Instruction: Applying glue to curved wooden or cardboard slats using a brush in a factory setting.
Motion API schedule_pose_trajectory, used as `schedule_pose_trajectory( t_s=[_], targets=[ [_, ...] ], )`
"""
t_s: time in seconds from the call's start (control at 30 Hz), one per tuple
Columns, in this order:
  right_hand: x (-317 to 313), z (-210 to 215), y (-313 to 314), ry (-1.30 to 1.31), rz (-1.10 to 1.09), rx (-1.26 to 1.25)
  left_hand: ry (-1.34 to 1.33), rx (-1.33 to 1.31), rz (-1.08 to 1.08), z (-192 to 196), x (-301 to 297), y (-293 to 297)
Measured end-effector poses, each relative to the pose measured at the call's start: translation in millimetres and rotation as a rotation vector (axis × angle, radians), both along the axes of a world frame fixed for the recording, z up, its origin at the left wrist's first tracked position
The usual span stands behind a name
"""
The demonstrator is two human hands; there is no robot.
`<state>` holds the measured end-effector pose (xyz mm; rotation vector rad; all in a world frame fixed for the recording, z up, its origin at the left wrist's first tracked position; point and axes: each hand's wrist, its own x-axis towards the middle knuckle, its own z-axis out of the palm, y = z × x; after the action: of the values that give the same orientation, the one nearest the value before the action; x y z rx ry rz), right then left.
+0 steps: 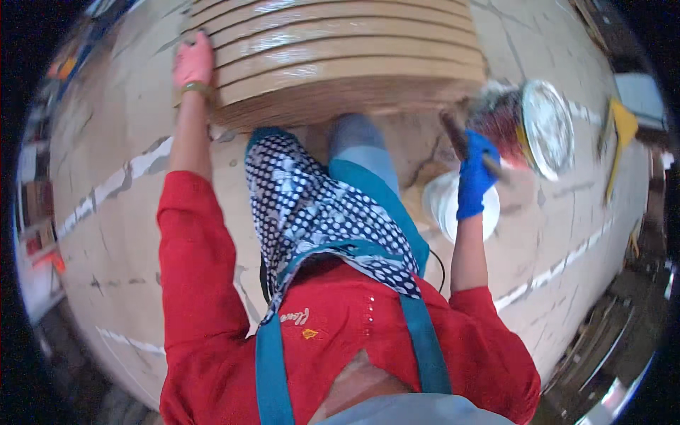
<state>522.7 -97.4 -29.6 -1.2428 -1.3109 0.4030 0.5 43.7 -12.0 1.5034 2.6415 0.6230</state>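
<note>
Brush (pixel 473 145) gripped in blue-gloved right hand (pixel 473 177) just right of the stacked boards (pixel 340 60), over a white tub (pixel 445 205); pink-gloved left hand (pixel 193 62) lies flat on the stack's left edge; looks like reloading, next stroke needs brush carried onto the boards

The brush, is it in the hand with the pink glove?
No. The brush is held by the right hand in a blue glove, while the pink-gloved left hand rests on the stack of boards.
</note>
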Motion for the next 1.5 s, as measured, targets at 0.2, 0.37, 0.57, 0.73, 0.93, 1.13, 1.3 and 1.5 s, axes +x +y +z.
schedule_pose_trajectory(
  t_s=[0.2,0.37,0.57,0.73,0.93,1.13,1.3,1.5],
  targets=[
    [72.1,-65.1,20.1,0.927,-0.369,-0.209,-0.616,0.182,-0.041,-6.4,-48.6,-15.9],
    [115.0,-168.7,52.6,0.790,-0.189,-0.281,-0.905,0.112,-0.083,-1.9,-4.8,-76.4],
    [61.8,-206.6,83.9,1.389,-0.073,-0.511,-0.523,0.221,-0.367,-45.8,-54.3,-163.5],
    [78.5,-190.8,79.0,1.268,-0.217,-0.385,-0.087,0.130,-0.591,-43.2,-21.4,-144.4],
    [53.9,-129.6,71.9,1.000,-0.078,-0.349,-0.857,0.117,0.008,-6.6,14.3,-135.3],
    [66.0,-71.1,122.5,0.709,-0.010,-0.332,-0.129,-0.134,-0.283,-1.5,-3.0,-131.0],
    [77.7,-30.2,167.3,-1.405,-0.277,0.191,0.196,-0.206,-0.143,-1.5,-10.1,-121.0],
    [56.1,50.8,168.7,-1.670,0.045,0.066,0.571,-0.410,-0.371,74.1,18.0,-119.6]
  ],
)
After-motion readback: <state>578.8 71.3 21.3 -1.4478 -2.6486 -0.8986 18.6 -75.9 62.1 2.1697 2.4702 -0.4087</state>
